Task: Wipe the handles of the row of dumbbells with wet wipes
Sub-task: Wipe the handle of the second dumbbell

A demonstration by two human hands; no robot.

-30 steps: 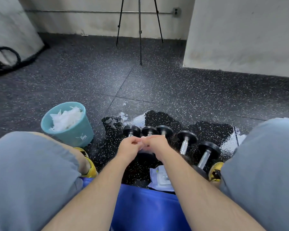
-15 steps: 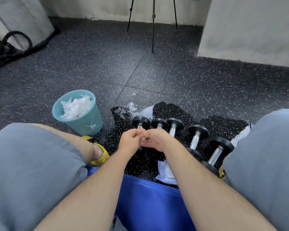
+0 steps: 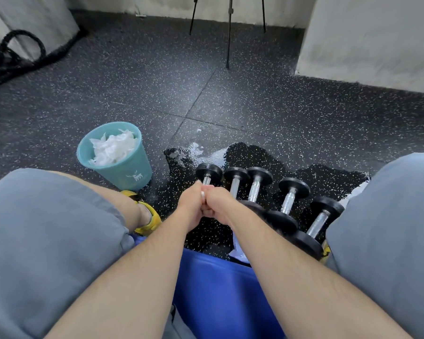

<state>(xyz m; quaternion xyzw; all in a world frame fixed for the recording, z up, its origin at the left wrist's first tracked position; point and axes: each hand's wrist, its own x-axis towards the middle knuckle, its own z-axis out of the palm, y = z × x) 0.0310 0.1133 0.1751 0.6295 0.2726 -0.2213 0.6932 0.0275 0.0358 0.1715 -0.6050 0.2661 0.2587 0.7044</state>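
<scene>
Knuckles touching, our left hand [image 3: 190, 204] and right hand [image 3: 217, 204] pinch a wet wipe [image 3: 203, 194] just over the leftmost dumbbell [image 3: 208, 172], handle [image 3: 206, 179] pointing away from us, remaining dumbbells [image 3: 255, 183] all nearer the right hand.

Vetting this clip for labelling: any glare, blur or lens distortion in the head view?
Head view: even, soft light; white glare on the wet patch behind the dumbbells; wide-angle lean in the wall; left hand and right hand slightly soft, hiding most of the wipe.
</scene>
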